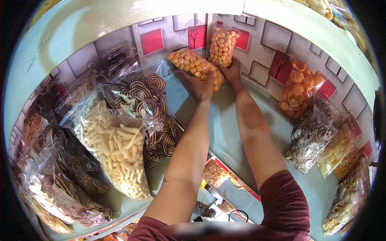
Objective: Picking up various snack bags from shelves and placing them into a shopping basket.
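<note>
At the back corner of a shelf, my left hand [201, 86] grips a clear plastic bag of yellow-orange puffed snacks [193, 64]. The bag leans sideways, its lower end towards the right. A second clear bag of round orange snack balls [223, 46] stands upright against the corner. My right hand [232, 71] grasps that bag low on its right side; some of its fingers are hidden behind the bags. The two bags are close together, the tilted one in front and to the left.
Bags of dark spiral crackers [141, 93] and pale finger-shaped snacks [117, 150] crowd the left side. Along the right wall are bags of orange crackers [297, 90] and black-and-white spirals [310, 144]. An upper shelf edge [193, 10] curves overhead. A lower shelf with a red edge [232, 177] shows between my arms.
</note>
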